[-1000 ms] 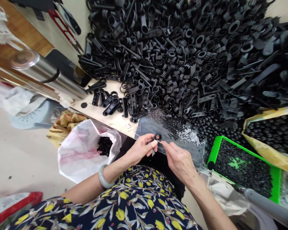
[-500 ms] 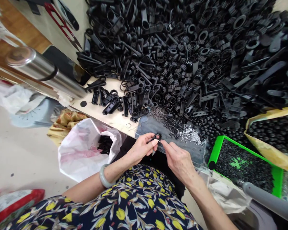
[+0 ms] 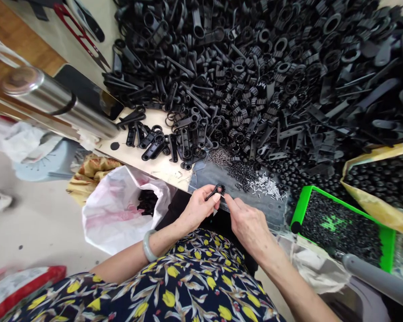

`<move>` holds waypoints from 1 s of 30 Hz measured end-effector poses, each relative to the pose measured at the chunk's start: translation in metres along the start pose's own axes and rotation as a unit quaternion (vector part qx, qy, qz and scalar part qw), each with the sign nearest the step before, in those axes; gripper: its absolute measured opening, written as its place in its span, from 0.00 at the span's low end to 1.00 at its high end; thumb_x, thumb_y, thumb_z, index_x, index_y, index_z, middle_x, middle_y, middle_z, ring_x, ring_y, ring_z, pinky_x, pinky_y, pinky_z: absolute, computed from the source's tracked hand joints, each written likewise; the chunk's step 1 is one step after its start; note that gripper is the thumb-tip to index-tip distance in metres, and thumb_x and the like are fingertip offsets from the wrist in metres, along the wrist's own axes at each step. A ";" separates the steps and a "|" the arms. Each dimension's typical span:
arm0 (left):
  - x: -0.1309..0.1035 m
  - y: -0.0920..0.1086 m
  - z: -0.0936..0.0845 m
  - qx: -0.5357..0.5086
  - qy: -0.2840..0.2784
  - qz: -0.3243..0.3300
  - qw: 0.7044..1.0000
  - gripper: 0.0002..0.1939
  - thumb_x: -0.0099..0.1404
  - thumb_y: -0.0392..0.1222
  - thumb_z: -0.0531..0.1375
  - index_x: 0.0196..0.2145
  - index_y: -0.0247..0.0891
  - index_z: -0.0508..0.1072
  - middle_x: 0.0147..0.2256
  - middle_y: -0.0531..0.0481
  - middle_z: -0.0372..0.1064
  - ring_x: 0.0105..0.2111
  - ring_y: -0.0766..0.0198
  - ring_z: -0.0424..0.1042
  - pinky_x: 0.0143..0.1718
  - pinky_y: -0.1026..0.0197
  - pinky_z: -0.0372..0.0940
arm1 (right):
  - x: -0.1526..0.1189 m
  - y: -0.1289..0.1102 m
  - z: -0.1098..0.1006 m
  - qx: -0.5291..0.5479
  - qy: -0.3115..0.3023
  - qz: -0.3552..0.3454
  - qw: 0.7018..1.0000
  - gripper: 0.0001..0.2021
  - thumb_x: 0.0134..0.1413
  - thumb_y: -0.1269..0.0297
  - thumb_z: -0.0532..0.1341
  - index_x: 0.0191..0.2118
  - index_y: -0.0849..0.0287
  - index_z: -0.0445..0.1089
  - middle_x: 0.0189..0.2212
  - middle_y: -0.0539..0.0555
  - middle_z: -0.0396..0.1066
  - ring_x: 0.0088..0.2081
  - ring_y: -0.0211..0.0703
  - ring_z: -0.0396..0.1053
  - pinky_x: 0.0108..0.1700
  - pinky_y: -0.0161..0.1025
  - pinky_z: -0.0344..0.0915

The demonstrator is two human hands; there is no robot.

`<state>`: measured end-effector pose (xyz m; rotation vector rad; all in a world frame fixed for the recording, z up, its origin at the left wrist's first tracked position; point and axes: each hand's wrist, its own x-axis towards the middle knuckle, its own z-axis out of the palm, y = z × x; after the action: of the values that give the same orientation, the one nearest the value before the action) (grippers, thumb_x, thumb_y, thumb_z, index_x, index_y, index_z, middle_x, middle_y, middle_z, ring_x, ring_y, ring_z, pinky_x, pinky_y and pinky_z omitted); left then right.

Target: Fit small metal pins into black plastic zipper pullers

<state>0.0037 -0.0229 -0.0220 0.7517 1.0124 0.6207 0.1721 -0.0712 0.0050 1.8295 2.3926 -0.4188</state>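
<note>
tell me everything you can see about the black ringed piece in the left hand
The black ringed piece is small, apparently plastic, with a round loop at one end and a narrower body. The left hand pinches it between thumb and fingers, which hide part of the body. It tilts, loop toward the picture's upper right, near the front edge of the grey work surface. The right hand is close to the loop; whether it touches is too small to tell.

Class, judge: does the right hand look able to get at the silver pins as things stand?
Probably yes: the silver pins lie uncovered on the grey plate, beyond the right hand, with nothing visible between.
</note>
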 end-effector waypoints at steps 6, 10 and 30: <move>-0.001 -0.008 0.000 0.076 0.027 0.038 0.996 0.21 0.67 0.57 0.63 0.45 0.35 0.73 0.25 0.56 0.65 0.20 0.73 0.57 0.22 0.68 0.53 | 0.000 -0.016 -0.016 -0.039 -0.040 0.024 0.998 0.21 0.61 0.81 0.54 0.57 0.59 0.67 0.36 0.56 0.76 0.29 0.45 0.78 0.25 0.38 0.59; -0.001 -0.013 -0.001 0.146 0.038 0.086 0.985 0.14 0.69 0.50 0.61 0.45 0.36 0.74 0.27 0.55 0.66 0.27 0.68 0.64 0.30 0.67 0.61 | 0.005 -0.023 -0.022 -0.013 -0.086 0.067 0.994 0.16 0.63 0.79 0.54 0.52 0.58 0.69 0.36 0.56 0.78 0.30 0.45 0.79 0.26 0.37 0.57; 0.005 0.091 -0.106 0.326 0.383 0.331 0.798 0.14 0.70 0.44 0.56 0.49 0.38 0.76 0.39 0.46 0.75 0.40 0.57 0.72 0.46 0.56 0.66 | -0.006 0.036 -0.003 0.369 0.018 0.108 0.923 0.28 0.67 0.40 0.53 0.57 0.54 0.75 0.20 0.48 0.66 0.22 0.40 0.66 0.26 0.34 0.64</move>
<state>-0.1014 0.0627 0.0129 1.5715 1.7732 1.2738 0.2090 -0.0676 0.0040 2.3431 2.1655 -1.4201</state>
